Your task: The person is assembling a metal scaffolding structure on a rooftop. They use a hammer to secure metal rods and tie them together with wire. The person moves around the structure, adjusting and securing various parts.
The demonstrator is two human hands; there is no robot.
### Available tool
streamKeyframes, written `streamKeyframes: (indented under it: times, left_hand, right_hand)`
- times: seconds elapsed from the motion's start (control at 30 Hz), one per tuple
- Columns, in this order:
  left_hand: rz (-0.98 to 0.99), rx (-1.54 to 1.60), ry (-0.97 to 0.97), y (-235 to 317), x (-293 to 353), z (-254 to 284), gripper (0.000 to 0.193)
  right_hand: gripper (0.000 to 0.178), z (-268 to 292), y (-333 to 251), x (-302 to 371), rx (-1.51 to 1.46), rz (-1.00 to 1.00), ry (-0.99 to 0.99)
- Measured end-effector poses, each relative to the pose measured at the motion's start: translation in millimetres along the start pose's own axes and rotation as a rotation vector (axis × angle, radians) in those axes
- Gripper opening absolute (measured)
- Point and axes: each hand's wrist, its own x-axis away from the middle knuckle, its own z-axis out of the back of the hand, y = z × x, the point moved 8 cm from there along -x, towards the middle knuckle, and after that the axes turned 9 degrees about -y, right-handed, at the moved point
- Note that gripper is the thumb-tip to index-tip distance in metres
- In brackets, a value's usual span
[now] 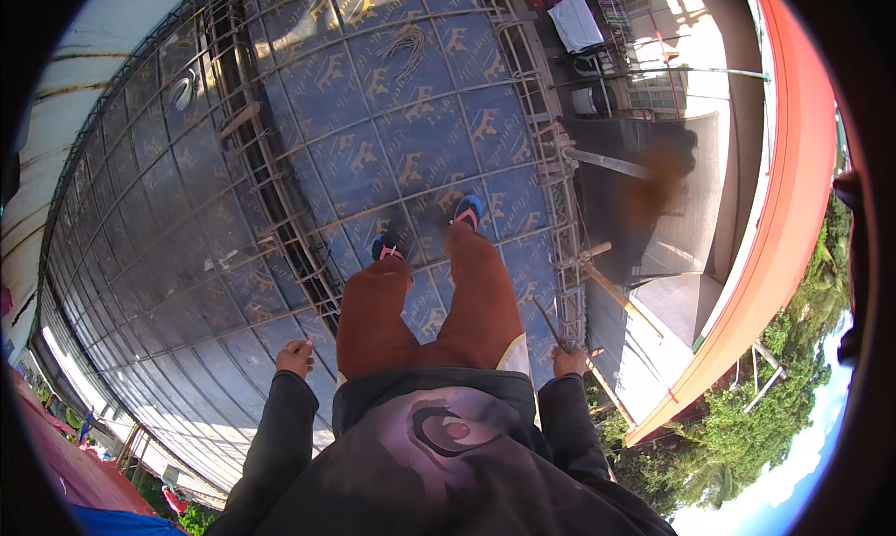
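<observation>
My left hand (296, 359) hangs beside my left thigh with its fingers curled in. Whatever it may hold is too small to make out. Low at my right side, my right hand (568, 359) is closed around a thin, dark metal tool (549, 323) that points forward; its exact kind is unclear. Under my feet lies a grid of thin steel rebar (373, 116) over dark blue formwork panels (327, 176) with gold printing. My shoes (467, 211) stand among the bars, and neither hand touches the grid.
A rebar beam cage (245, 134) runs along my left, with another cage (551, 153) on the right edge. Bundles of tie wire (403, 49) lie ahead and at far left (184, 90). Beyond the right edge are a dark net (653, 190), wooden poles (621, 298) and an orange-red roof edge (793, 162).
</observation>
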Motion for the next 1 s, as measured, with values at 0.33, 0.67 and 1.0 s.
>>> streamKeyframes:
  times: [0.33,0.67,1.0]
  left_hand:
    - [-0.209,-0.240,0.038,73.4,-193.7,-23.2,0.034]
    - [-0.576,-1.100,-0.120,235.2,-375.7,-185.7,0.047]
    - [-0.887,-1.263,-0.192,192.7,-458.3,-205.8,0.050]
  right_hand:
    - [0.038,-85.1,-86.2,-148.6,0.373,0.226,0.149]
    - [0.048,-225.2,-64.4,-288.7,0.652,0.495,0.325]
    - [0.037,-331.2,17.1,-338.6,0.662,0.509,0.298]
